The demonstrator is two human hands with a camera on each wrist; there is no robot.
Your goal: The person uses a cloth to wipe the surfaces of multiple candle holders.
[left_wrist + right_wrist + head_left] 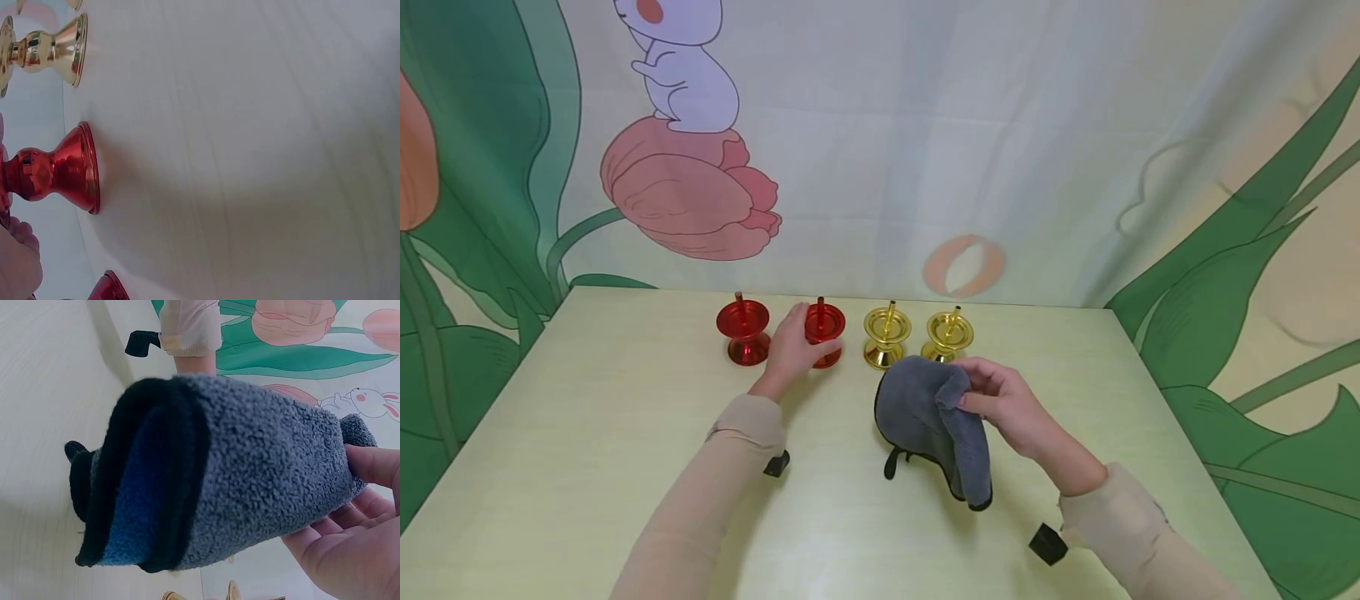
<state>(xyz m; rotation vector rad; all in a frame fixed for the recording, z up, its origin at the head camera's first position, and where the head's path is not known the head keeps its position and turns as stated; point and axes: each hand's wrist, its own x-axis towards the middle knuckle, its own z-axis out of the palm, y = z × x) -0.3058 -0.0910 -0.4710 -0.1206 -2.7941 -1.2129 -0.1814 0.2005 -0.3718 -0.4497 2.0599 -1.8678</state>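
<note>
My left hand is around the second red candle holder, its thumb in front of the stem and its fingers at the dish's left side. In the left wrist view the base of this red candle holder stands on the table. My right hand pinches a grey plush cloth between thumb and fingers. The cloth hangs folded over the table. The right wrist view shows its blue inner side, black edging and a small black loop.
Another red candle holder stands left of my left hand. Two gold candle holders, one next to the other, stand to the right in the same row. Behind the pale table hangs a printed curtain.
</note>
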